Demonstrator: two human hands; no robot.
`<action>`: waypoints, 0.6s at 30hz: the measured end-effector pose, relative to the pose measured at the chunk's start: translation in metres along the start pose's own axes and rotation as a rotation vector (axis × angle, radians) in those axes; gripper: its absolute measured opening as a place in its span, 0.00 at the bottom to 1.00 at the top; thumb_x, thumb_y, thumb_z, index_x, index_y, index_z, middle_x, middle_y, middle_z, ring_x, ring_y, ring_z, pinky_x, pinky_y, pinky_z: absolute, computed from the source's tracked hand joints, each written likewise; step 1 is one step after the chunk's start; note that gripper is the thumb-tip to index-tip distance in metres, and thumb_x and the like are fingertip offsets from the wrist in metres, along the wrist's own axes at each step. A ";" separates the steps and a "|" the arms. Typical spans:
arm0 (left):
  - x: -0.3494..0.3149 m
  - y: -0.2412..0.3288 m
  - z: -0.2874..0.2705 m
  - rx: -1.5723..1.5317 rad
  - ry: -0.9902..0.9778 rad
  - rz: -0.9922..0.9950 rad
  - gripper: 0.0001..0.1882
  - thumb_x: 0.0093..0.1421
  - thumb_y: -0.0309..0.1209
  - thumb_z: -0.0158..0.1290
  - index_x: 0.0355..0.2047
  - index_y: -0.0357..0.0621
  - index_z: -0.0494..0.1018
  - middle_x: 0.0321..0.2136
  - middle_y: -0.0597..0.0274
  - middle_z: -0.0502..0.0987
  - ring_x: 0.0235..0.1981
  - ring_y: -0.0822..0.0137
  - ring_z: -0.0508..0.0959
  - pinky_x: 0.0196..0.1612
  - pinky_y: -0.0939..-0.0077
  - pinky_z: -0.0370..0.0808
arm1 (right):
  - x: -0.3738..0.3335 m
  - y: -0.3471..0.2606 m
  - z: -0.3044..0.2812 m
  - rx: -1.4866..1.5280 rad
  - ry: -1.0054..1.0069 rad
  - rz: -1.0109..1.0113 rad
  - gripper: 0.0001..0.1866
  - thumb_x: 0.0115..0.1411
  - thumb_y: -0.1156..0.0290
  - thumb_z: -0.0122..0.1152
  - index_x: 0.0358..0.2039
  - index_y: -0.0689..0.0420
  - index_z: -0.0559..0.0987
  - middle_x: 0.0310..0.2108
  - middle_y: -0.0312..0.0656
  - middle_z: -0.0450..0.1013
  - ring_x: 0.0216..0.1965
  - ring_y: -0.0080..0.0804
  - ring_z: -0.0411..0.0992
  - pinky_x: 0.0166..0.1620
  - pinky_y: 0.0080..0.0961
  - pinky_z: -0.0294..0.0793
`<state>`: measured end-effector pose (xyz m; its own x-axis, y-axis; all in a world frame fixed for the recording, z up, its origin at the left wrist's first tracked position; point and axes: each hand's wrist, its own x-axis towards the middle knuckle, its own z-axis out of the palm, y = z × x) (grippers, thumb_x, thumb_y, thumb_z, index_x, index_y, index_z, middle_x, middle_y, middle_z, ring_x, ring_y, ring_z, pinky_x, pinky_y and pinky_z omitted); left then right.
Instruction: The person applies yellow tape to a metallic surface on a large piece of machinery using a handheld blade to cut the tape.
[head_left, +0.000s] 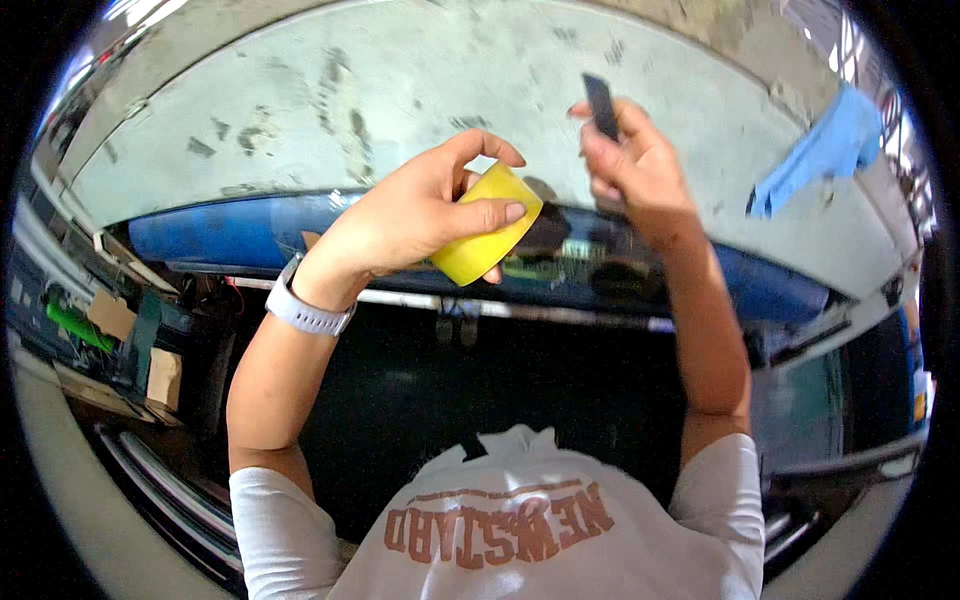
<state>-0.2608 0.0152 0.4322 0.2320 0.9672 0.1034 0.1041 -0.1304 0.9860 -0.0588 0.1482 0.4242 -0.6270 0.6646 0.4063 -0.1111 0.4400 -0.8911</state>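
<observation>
My left hand (435, 205), with a pale watch band on the wrist, is closed around a wide yellow tape roll (482, 240). Its thumb lies across the roll's outer face, while the index finger arches above it. To the right, my right hand (640, 165) is raised and grips a short, dark, flat strip (601, 108) between thumb and fingers. The strip points up and slightly left; its exact kind cannot be made out. Hand and strip are a little blurred. The roll and the strip are apart, both above the near edge of a pale work surface (440, 90).
Dark scuffs mark the pale surface. Along its near edge runs a glossy blue band (230, 232), dark in the middle. A light blue cloth (820, 150) hangs at the right. Cardboard pieces (163, 378) and a green object (78, 325) are at the left.
</observation>
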 end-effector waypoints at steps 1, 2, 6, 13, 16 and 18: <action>0.002 -0.016 0.008 0.003 -0.020 -0.034 0.22 0.61 0.31 0.54 0.52 0.42 0.60 0.31 0.57 0.76 0.23 0.67 0.79 0.26 0.75 0.79 | -0.022 0.016 0.009 -0.064 0.036 0.076 0.18 0.56 0.63 0.64 0.45 0.56 0.75 0.27 0.28 0.67 0.25 0.16 0.65 0.27 0.16 0.65; 0.003 -0.034 0.017 0.008 -0.045 -0.067 0.22 0.61 0.30 0.54 0.53 0.42 0.60 0.31 0.57 0.76 0.23 0.68 0.79 0.26 0.75 0.79 | -0.041 0.033 0.018 -0.128 0.072 0.155 0.22 0.54 0.62 0.64 0.47 0.57 0.74 0.30 0.30 0.67 0.26 0.18 0.64 0.28 0.16 0.64; 0.012 -0.120 0.061 0.289 -0.212 -0.004 0.22 0.56 0.29 0.57 0.49 0.42 0.62 0.34 0.56 0.75 0.38 0.66 0.77 0.41 0.71 0.74 | -0.125 0.131 0.027 0.113 0.125 0.279 0.20 0.49 0.71 0.68 0.43 0.59 0.75 0.33 0.32 0.70 0.35 0.20 0.68 0.40 0.20 0.68; 0.026 -0.196 0.125 0.326 -0.352 -0.156 0.25 0.57 0.24 0.55 0.54 0.41 0.60 0.37 0.58 0.74 0.38 0.70 0.75 0.41 0.76 0.73 | -0.218 0.199 0.023 0.163 0.386 0.400 0.07 0.51 0.72 0.66 0.28 0.60 0.78 0.25 0.30 0.71 0.27 0.17 0.66 0.34 0.17 0.65; 0.039 -0.216 0.141 0.397 -0.350 -0.212 0.30 0.56 0.25 0.56 0.57 0.41 0.58 0.40 0.55 0.74 0.41 0.66 0.76 0.45 0.72 0.73 | -0.233 0.222 0.016 0.097 0.465 0.303 0.08 0.52 0.72 0.66 0.30 0.60 0.76 0.26 0.32 0.71 0.29 0.18 0.66 0.36 0.18 0.66; 0.047 -0.228 0.148 0.518 -0.332 -0.146 0.34 0.56 0.26 0.57 0.61 0.41 0.55 0.42 0.53 0.74 0.43 0.64 0.76 0.47 0.71 0.72 | -0.237 0.243 0.008 0.081 0.524 0.236 0.12 0.51 0.72 0.67 0.35 0.60 0.76 0.28 0.34 0.73 0.32 0.20 0.69 0.38 0.21 0.70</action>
<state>-0.1310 0.0578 0.1926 0.4587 0.8749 -0.1556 0.5930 -0.1710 0.7869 0.0565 0.0930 0.1093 -0.1791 0.9584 0.2222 -0.0866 0.2096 -0.9739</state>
